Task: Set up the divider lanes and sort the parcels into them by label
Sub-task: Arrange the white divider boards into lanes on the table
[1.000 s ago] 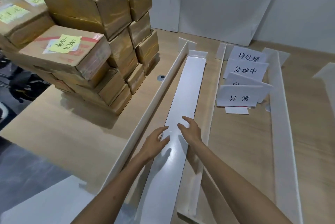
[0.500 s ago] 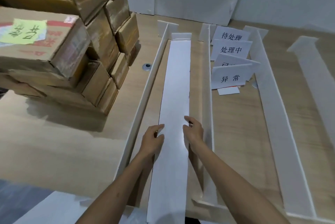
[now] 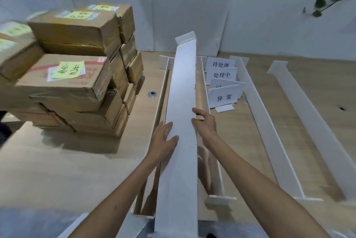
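Note:
A long white divider board (image 3: 181, 91) runs away from me down the middle of the wooden table (image 3: 57, 170), its far end raised above the table. My left hand (image 3: 163, 137) grips its left edge and my right hand (image 3: 204, 122) grips its right edge. Standing white dividers flank it: one on the left (image 3: 161, 91), one on the right (image 3: 205, 91). Two more dividers (image 3: 258, 114) (image 3: 308, 114) stand further right. A stack of brown parcels (image 3: 77, 76) with yellow labels fills the left of the table.
White label cards (image 3: 223, 83) with printed characters lie between the dividers at the centre right. A small metal grommet (image 3: 152, 94) sits in the table beside the parcels. White panels (image 3: 192, 6) line the back wall. Green leaves (image 3: 327, 0) hang at the top right.
The flat board lay on the table between two dividers; both hands now hold its edges and its far end has lifted. The camera view has tilted up.

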A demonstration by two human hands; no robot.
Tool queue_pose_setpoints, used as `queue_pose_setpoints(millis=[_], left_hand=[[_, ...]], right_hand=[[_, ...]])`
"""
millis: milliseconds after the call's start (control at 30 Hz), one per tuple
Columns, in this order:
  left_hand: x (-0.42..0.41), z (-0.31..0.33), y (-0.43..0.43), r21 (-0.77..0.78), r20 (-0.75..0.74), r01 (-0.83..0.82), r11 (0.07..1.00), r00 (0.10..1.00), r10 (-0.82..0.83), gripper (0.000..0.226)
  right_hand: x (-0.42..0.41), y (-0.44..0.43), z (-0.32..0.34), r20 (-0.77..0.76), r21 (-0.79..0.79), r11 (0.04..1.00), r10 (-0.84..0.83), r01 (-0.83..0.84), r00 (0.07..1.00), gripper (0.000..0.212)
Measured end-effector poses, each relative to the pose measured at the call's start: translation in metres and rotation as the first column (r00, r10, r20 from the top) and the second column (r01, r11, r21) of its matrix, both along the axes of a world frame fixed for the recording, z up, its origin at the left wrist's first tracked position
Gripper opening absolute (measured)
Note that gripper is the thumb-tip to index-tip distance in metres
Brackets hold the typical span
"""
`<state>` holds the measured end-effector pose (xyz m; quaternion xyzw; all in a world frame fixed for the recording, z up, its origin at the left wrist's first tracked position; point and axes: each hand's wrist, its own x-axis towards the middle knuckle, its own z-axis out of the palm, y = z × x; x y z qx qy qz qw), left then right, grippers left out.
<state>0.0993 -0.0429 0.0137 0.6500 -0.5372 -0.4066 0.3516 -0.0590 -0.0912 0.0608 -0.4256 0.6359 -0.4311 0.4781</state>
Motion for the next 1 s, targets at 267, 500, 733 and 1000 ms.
queue_pose_setpoints(millis=[267,500,733,1000], left_hand=[[-0.053,0.063,0.019,-0.090,0.145,0.190,0.978,0.974,-0.176,0.101],[-0.159,0.094,0.070,-0.083,0.046,0.234,0.969,0.972,-0.231,0.117],[-0.292,0.107,0.131,-0.137,-0.115,0.265,0.955,0.953,-0.281,0.107],[-0.409,0.112,0.144,-0.122,-0.373,0.311,0.942,0.865,-0.334,0.093]], right_hand=[[-0.040,0.017,0.070,0.028,-0.155,0.988,0.012,-0.007,1.000,0.045],[-0.139,0.074,0.097,0.011,-0.253,0.967,0.029,-0.025,1.000,0.046],[-0.273,0.139,0.106,0.151,-0.266,0.952,0.196,-0.152,0.969,0.036],[-0.389,0.161,0.110,0.293,-0.264,0.948,0.255,-0.178,0.922,0.033]])
